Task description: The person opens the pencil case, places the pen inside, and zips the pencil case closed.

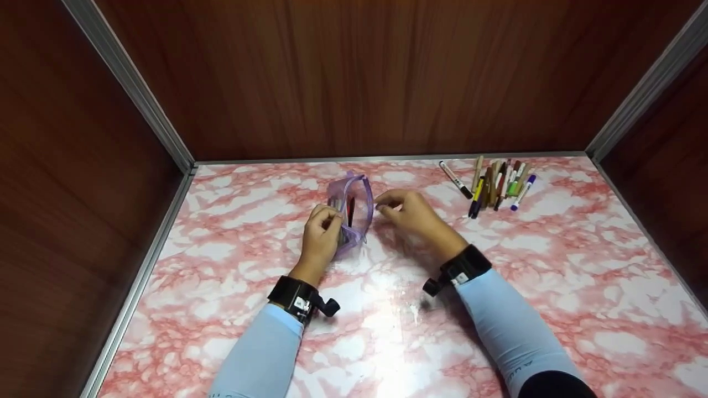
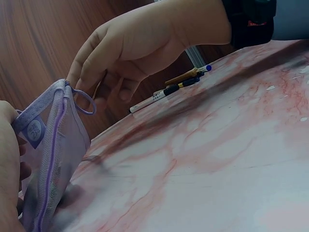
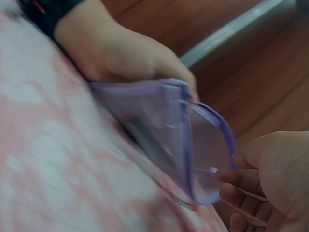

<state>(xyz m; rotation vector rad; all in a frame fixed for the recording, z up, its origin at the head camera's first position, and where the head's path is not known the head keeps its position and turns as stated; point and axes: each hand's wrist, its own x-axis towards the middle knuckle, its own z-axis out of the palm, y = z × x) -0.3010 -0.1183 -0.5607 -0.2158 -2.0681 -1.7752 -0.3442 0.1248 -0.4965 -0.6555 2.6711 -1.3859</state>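
Note:
A purple see-through mesh pencil case [image 1: 362,188] stands with its zipped mouth spread wide. My left hand [image 1: 321,237] grips its left side, thumb and fingers pinching the edge. A red and black pen [image 1: 350,211] shows inside, beside other items blurred by the mesh. At the opposite rim is my right hand [image 1: 415,215], where thumb and forefinger pinch the purple edge. The right wrist view shows these fingers [image 3: 241,181] right at the rim. A thin purple loop [image 2: 87,103] hangs from the case's top end in the left wrist view.
Several markers and pens [image 1: 498,185] lie in a loose pile at the back right of the marbled tabletop [image 1: 376,320]. A white marker with a black cap [image 1: 456,179] lies just left of them. Brown wood panels [image 1: 387,83] enclose the back and sides.

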